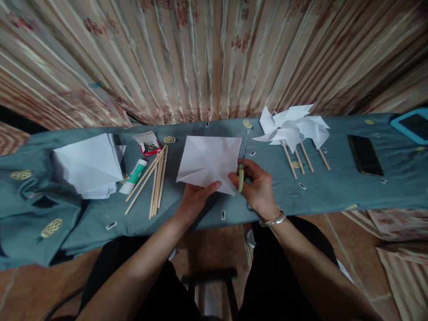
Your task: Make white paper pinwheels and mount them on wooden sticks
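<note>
a white sheet of paper (209,156) is just ahead of the left hand (194,200), which pinches its near edge, thumb on top. the right hand (259,187), at the sheet's right edge, grips green-handled scissors (241,173), blades pointing away, above the cloth-covered table (337,191).

Beneath the creased white paper sheet (209,156), most fingers of the left hand (194,200) are hidden; the right hand (259,185) covers part of the green-handled metal scissors (241,176). White paper pinwheels (289,128) hide the tops of their pale wooden sticks (289,160) — the silvery metal pins (150,147) are too small to count — and the right edge crops a blue-framed, dark-screened device (413,126).
</note>
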Demonstrator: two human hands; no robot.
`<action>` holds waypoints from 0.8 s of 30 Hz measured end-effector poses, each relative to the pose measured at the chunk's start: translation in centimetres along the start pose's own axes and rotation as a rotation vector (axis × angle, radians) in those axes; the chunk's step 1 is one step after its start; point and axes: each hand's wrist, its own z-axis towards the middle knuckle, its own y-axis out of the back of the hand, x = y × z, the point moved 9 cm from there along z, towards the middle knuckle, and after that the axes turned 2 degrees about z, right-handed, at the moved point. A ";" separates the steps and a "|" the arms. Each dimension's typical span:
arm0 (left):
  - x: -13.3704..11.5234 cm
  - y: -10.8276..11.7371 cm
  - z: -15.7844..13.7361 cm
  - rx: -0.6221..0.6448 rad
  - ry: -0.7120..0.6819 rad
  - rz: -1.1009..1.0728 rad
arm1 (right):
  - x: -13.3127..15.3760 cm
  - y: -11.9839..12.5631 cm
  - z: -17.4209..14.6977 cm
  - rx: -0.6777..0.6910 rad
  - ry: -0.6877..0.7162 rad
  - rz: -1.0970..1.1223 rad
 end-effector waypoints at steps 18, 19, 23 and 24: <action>-5.4 9.1 1.8 -0.455 -0.339 0.229 | 0.8 -5.7 -6.6 0.624 -0.177 0.140; -5.4 9.2 1.9 -0.464 -0.342 0.214 | 0.7 -6.0 -7.1 0.656 -0.188 0.124; -5.5 9.1 1.9 -0.456 -0.339 0.145 | -0.5 -6.9 -8.4 0.746 -0.289 0.075; -5.5 8.9 1.9 -0.451 -0.337 0.127 | -0.7 -7.0 -8.6 0.756 -0.315 0.085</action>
